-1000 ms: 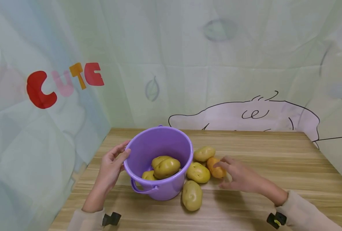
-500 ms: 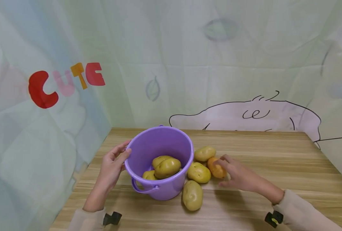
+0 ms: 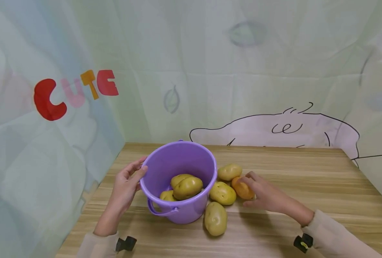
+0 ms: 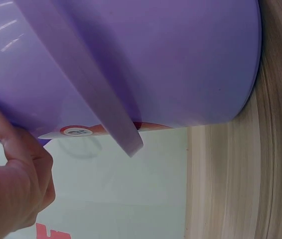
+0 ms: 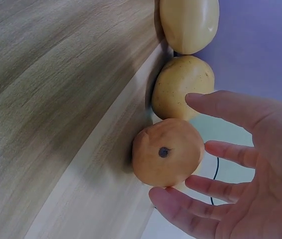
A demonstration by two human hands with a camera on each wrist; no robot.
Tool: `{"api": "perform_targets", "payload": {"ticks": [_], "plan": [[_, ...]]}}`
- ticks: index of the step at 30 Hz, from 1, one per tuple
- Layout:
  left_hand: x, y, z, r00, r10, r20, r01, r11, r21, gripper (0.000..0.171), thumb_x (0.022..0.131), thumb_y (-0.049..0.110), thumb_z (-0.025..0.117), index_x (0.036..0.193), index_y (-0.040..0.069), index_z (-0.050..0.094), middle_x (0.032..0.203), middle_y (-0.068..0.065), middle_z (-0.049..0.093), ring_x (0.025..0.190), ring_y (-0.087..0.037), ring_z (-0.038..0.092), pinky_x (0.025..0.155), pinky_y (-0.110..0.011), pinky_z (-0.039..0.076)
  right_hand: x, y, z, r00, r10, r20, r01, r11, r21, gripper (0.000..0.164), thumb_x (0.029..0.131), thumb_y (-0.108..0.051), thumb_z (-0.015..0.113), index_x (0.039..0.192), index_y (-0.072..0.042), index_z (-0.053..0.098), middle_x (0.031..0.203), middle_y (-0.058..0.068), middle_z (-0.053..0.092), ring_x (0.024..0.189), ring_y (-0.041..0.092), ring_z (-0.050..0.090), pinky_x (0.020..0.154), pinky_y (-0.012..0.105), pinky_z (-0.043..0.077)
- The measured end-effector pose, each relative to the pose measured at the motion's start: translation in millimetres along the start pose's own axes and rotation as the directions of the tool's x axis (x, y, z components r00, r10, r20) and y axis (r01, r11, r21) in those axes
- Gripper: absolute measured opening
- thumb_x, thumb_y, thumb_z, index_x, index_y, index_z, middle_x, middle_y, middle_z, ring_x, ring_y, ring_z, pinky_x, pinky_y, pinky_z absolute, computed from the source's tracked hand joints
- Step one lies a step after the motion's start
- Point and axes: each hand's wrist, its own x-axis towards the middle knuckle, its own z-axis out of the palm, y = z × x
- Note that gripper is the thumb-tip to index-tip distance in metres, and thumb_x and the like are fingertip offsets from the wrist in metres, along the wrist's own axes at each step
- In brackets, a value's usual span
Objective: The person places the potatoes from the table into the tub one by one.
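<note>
My left hand (image 3: 126, 188) grips the rim of a purple bucket (image 3: 191, 209), thumb over the edge and fingers outside. The bucket tilts toward me, and several potatoes (image 3: 187, 188) lie inside. Right of it, three more potatoes rest on the table: a near one (image 3: 215, 218), a yellow one (image 3: 222, 193) and a far one (image 3: 229, 172). Against these lies an orange, rounded, fruit-like thing (image 3: 243, 190); the right wrist view shows a dark stem spot (image 5: 164, 152) on it. My right hand (image 3: 266, 193) spreads around it, fingertips right at its far side, thumb apart from it.
A wood-grain table (image 3: 307, 172) extends to the right and behind the bucket. Printed cloth walls (image 3: 258, 89) stand along its back and sides. The bucket's handle (image 4: 88, 82) hangs down against its outside.
My right hand has moved slightly left and closer around the orange thing, which has turned a little. The left hand and bucket have stayed in place.
</note>
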Motion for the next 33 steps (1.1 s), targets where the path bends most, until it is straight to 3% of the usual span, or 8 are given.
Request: {"api": "perform_targets", "payload": {"ticks": [15, 21, 33], "plan": [[1.1, -1.2, -1.4, 1.000, -0.002, 0.005, 0.002, 1.000, -0.027, 0.049, 0.101, 0.015, 0.062, 0.143, -0.005, 0.048, 0.111, -0.009, 0.050, 0.085, -0.015, 0.069, 0.072, -0.032, 0.063, 6.7, 3.8, 3.4, 0.999, 0.035, 0.026, -0.035, 0.999, -0.004, 0.065, 0.076, -0.018, 0.087, 0.133, -0.004, 0.058, 0.117, 0.017, 0.053, 0.097, 0.028, 0.057, 0.074, 0.039, 0.056], [1.2, -1.6, -1.9, 1.000, 0.005, 0.008, -0.005, 1.000, -0.025, 0.049, 0.101, 0.017, 0.062, 0.143, -0.004, 0.048, 0.111, -0.008, 0.051, 0.087, -0.016, 0.068, 0.073, -0.031, 0.063, 12.3, 8.3, 7.0, 0.999, 0.014, 0.028, -0.015, 1.000, 0.017, 0.072, 0.076, -0.019, 0.088, 0.138, -0.004, 0.054, 0.117, 0.020, 0.053, 0.095, 0.029, 0.058, 0.075, 0.043, 0.057], [1.1, -1.2, -1.7, 1.000, 0.007, 0.009, -0.007, 1.000, -0.027, 0.049, 0.101, 0.016, 0.062, 0.143, -0.004, 0.048, 0.110, -0.009, 0.052, 0.086, -0.016, 0.069, 0.071, -0.030, 0.063, 19.9, 14.5, 10.7, 0.999, -0.014, 0.049, 0.011, 0.998, 0.065, 0.069, 0.076, -0.015, 0.086, 0.136, -0.003, 0.054, 0.112, 0.018, 0.052, 0.090, 0.025, 0.055, 0.072, 0.038, 0.053]]}}
